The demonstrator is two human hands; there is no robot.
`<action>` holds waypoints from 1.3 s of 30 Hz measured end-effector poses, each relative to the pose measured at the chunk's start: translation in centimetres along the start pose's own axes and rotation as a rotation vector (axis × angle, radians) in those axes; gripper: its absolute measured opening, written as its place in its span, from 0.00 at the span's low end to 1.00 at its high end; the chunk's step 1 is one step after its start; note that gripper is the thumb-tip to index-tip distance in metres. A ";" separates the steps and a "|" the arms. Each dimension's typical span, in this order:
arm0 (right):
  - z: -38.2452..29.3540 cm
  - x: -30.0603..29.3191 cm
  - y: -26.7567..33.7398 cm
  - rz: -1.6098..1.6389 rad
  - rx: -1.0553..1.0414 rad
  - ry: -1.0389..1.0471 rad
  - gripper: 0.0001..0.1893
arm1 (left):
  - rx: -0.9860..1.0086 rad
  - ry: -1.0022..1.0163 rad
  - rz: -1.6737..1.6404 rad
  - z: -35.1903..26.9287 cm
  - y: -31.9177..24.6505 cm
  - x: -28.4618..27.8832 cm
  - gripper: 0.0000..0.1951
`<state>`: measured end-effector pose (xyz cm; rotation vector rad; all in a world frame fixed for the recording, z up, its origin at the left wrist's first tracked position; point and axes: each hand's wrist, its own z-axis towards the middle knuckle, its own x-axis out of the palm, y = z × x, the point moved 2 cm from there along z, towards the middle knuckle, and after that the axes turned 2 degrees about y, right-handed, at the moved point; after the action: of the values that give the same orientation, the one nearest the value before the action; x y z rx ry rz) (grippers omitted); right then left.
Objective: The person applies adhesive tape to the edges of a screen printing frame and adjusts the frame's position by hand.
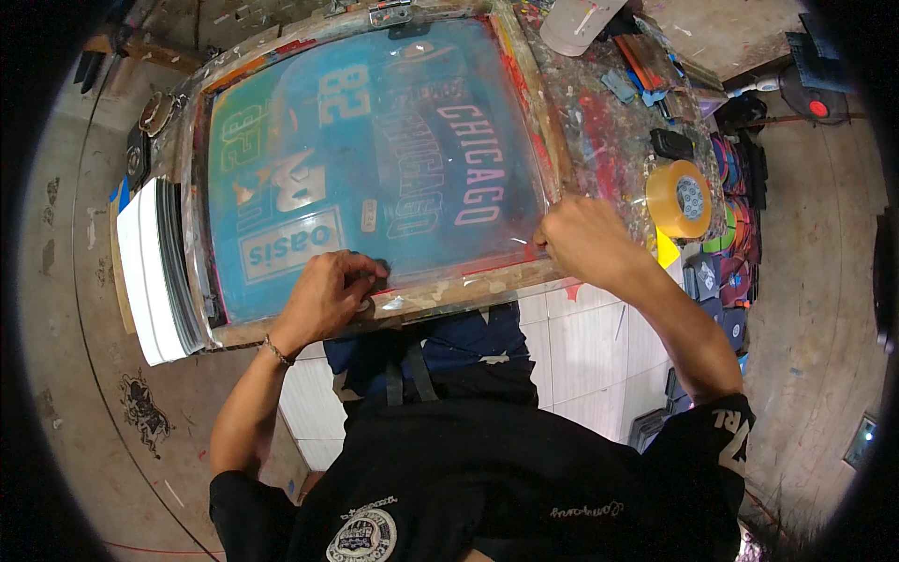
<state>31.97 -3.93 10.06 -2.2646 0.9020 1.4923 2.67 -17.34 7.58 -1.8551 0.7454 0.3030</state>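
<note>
A wooden-framed printing screen [351,168] with blue mesh lies before me, bearing several lettered designs. My left hand [330,291] is at the near edge of the frame, its thumb and index finger brought together near the mesh's border. Whether something thin is between those fingertips cannot be told. My right hand [579,235] is curled at the near right corner, fingers bent over the frame's inner edge; its fingertips are partly hidden. Clear film or tape with glossy creases lies along the near and right edges of the frame. A metal hinge clamp [390,12] sits at the far edge.
A roll of clear tape [678,199] stands right of my right hand, beside a small black object [671,144]. A whitish container [579,27] and squeegees [650,60] are farther back. A stack of white sheets [151,274] lies left of the screen.
</note>
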 end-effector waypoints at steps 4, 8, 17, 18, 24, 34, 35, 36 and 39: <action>0.8 -1.7 0.7 -0.041 0.025 0.057 0.06 | -0.074 0.024 0.055 0.0 0.4 -0.4 0.08; 1.0 -2.5 0.8 -0.089 0.048 0.136 0.07 | -0.057 -0.047 0.355 -0.1 -0.4 -1.8 0.09; 3.4 -0.3 0.7 0.342 -0.166 0.116 0.07 | 0.471 0.038 0.110 5.4 -6.0 2.5 0.08; 3.2 -0.5 0.6 0.345 -0.167 0.122 0.07 | 0.434 0.088 0.203 5.8 -5.6 3.1 0.08; 2.0 -1.7 0.8 0.043 -0.142 0.106 0.08 | 0.305 0.075 0.257 5.1 -4.0 2.4 0.06; 2.1 -1.7 0.9 0.130 -0.121 0.172 0.06 | 0.220 0.039 0.381 3.2 -4.1 1.4 0.06; 2.1 -1.9 1.0 0.100 -0.144 0.184 0.06 | 0.183 0.058 0.410 3.0 -4.3 1.0 0.06; 2.1 -1.7 0.7 0.094 -0.144 0.189 0.06 | 0.150 0.075 0.430 2.9 -4.4 1.1 0.06; 2.6 -1.4 0.2 0.213 -0.173 0.095 0.06 | 0.379 -0.013 0.338 3.7 -5.3 1.4 0.05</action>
<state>29.56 -2.22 10.25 -2.4451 1.1125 1.6191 7.49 -13.21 9.28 -1.3677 1.0327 0.3607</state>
